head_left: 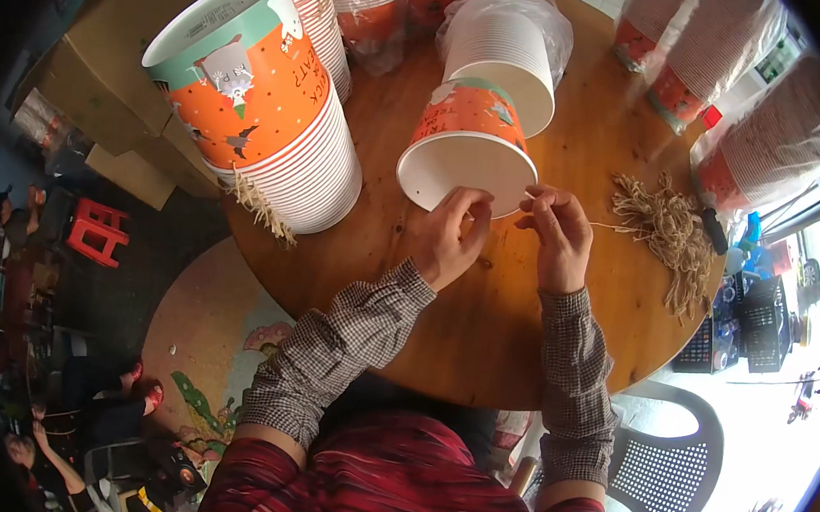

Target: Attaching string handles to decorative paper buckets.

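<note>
An orange paper bucket (478, 110) with a white inside lies on its side on the table, its open mouth toward me. My left hand (452, 236) is closed at the lower part of its rim, thumb and fingers curled together there. Just right of the rim, my right hand (560, 236) pinches a thin piece of twine (606, 226), which runs off toward a tangled heap of tan twine (668, 236) on the right. A small pale tip shows at the right fingertips beside the rim. Between the left fingertips the view is partly hidden.
Left stands a tall stack of paper buckets (288, 157), the top one orange and green, with twine hanging from it. Behind my bucket lies a plastic-wrapped stack of white buckets (501, 48). More wrapped stacks (771, 129) line the right edge, near a black object (714, 231). A grey chair (666, 464) stands lower right.
</note>
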A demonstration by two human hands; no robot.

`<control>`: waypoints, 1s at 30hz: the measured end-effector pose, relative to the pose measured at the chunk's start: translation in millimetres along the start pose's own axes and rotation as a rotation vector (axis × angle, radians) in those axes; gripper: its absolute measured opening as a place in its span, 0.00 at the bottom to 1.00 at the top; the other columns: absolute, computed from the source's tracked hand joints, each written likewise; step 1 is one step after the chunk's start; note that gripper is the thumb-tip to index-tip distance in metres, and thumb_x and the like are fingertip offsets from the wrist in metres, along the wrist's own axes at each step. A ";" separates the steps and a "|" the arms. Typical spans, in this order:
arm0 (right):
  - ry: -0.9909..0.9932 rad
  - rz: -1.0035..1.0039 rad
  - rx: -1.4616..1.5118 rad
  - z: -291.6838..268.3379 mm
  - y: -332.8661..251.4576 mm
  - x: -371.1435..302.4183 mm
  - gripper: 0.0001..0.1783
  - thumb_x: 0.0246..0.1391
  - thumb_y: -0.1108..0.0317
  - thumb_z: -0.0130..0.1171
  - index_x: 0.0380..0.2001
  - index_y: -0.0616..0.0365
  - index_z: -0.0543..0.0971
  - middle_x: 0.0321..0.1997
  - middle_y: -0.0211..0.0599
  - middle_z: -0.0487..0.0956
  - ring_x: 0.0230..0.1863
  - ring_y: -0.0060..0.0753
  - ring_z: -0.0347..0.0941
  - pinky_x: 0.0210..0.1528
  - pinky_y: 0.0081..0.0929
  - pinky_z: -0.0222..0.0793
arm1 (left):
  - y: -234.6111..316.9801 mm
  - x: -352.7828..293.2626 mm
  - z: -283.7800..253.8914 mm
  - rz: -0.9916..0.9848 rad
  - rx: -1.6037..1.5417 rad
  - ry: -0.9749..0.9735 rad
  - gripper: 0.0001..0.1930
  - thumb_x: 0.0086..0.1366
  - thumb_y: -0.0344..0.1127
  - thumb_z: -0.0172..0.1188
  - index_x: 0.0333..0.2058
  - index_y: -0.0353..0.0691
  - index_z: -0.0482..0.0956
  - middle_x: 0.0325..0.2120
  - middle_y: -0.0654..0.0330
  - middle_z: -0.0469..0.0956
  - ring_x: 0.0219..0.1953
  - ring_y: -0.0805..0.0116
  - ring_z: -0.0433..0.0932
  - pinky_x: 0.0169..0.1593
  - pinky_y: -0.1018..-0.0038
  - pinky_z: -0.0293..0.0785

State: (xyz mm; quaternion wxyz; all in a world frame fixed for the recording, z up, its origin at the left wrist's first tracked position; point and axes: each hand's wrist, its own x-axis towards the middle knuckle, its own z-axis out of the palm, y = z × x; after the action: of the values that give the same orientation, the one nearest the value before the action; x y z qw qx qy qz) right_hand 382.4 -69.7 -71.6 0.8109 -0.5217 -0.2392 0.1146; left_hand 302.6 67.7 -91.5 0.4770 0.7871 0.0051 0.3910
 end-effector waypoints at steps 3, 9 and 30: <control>-0.017 -0.031 -0.006 3.6 7.1 3.7 0.03 0.58 0.74 0.53 0.33 0.63 0.75 0.44 0.39 0.76 0.36 0.24 0.74 0.34 0.20 0.73 | -0.2 -3.1 -2.7 -0.010 -0.009 -0.018 0.07 0.59 0.25 0.55 0.37 0.35 0.73 0.32 0.53 0.76 0.33 0.61 0.78 0.34 0.72 0.74; 0.168 -0.093 -0.053 -15.5 -6.7 15.7 0.05 0.60 0.70 0.52 0.34 0.60 0.73 0.46 0.40 0.76 0.26 0.16 0.69 0.25 0.15 0.66 | 0.2 -6.4 5.0 0.015 0.029 -0.120 0.08 0.58 0.26 0.57 0.38 0.35 0.73 0.33 0.53 0.76 0.37 0.57 0.77 0.38 0.69 0.75; -0.039 -0.058 -0.239 13.2 27.4 -16.5 0.06 0.58 0.72 0.54 0.34 0.65 0.72 0.35 0.30 0.76 0.36 0.16 0.68 0.40 0.16 0.66 | -5.8 -9.6 -6.7 -0.124 -0.180 0.081 0.11 0.64 0.30 0.54 0.45 0.34 0.74 0.34 0.56 0.81 0.33 0.73 0.79 0.34 0.76 0.73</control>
State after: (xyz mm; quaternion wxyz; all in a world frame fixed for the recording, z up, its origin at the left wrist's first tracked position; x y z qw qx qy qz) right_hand 363.3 -54.6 -96.2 0.7411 -0.6052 -0.2817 0.0720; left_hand 293.9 72.2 -100.1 0.5686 0.7227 0.0379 0.3911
